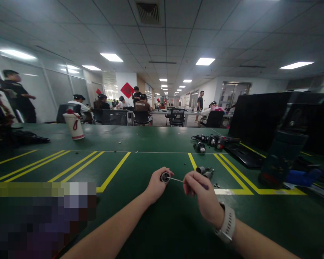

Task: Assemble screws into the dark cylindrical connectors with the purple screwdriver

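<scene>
My left hand (158, 183) is closed around a small round metal cylinder (165, 177), its hollow dark end facing up toward me. Between the fingers of my right hand (199, 190) is a screwdriver with a thin metal shaft (175, 179); most of its handle is hidden in the grip. The shaft's tip reaches the open end of the cylinder, though how deep it goes I cannot tell. Just beyond my right hand lie more metal cylindrical parts (201, 170), with several tiny dark pieces (216, 185) to their right.
Farther back on the green table (151, 142) are cylindrical parts with cables (201, 146). A dark bottle (282, 158) and a black monitor (255, 118) stand at the right, a paper cup (74, 125) at the back left. A pixelated patch covers the lower left. People sit beyond.
</scene>
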`<state>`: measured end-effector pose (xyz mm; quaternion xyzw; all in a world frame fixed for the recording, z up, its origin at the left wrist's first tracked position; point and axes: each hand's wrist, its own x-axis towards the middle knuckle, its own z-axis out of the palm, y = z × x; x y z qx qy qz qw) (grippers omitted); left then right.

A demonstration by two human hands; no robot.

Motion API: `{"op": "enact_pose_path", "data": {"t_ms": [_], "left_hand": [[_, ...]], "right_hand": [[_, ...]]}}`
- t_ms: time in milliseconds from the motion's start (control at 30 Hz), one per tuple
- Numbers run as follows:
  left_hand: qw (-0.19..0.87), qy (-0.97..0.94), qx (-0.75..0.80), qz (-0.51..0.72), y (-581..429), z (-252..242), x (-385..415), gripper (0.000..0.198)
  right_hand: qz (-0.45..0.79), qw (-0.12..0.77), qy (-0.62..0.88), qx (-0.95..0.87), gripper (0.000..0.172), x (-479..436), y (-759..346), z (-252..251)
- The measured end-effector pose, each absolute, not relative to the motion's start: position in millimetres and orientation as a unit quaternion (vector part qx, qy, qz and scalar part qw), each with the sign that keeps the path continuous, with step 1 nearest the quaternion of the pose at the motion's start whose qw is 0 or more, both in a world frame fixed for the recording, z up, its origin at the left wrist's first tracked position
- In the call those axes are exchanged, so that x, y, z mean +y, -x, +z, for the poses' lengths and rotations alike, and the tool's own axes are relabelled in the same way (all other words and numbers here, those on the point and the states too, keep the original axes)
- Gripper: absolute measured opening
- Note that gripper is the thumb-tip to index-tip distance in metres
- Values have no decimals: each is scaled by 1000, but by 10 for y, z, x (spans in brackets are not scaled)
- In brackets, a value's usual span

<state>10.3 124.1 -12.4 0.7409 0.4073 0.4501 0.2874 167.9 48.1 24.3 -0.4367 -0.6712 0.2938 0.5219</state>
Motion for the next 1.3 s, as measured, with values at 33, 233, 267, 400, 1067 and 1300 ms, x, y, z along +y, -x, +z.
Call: {"op": "enact_pose_path", "data": {"t_ms": [33,233,267,400,1067,1300], "left_hand": [[281,-743,408,450,-105,-126,1242,22],[243,-754,412,450,-142,-103,1222,28],[240,-755,412,450,-145,-99,1220,29],[235,-757,409,452,-141,-96,1217,27],[224,-752,424,452,-129,-86,1194,26],[232,-751,421,453,-102,-155,1257,21]], "right_hand": [[299,520,430,-674,29,451,-1647,223],[315,507,426,-679,16,397,-1569,127],[322,508,427,-675,15,401,-1567,120],[379,522,423,-637,18,444,-1572,90],[546,564,387,-483,18,490,-1552,8],[578,573,379,-440,18,495,-1548,16]]}}
